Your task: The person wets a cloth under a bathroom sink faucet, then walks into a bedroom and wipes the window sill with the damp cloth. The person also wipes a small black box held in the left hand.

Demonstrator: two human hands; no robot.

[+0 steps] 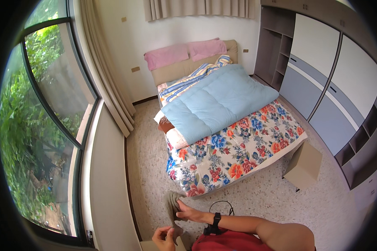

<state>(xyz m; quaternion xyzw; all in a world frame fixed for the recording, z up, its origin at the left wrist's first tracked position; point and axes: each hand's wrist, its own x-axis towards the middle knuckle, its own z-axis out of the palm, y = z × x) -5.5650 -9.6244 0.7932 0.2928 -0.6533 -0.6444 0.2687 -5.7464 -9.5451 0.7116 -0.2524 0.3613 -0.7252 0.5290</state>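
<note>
A grey-green cloth [172, 205] hangs bunched in front of me, above the floor near the bed's front left corner. My right hand [188, 212] grips the cloth from its right side, with thumb and fingers around the folds. A black band is on that wrist. Lower down, my left hand [164, 238] has thumb and fingertips together at the cloth's lower end. Part of the left hand is cut off by the picture's bottom edge.
The bed [235, 163] has a floral cover and a folded light blue quilt [220, 100]. A beige box-like stool [303, 166] stands at its right corner. A window [50, 125] is left, a wardrobe [314, 56] right. Behind my right wrist shows a black cable [221, 201].
</note>
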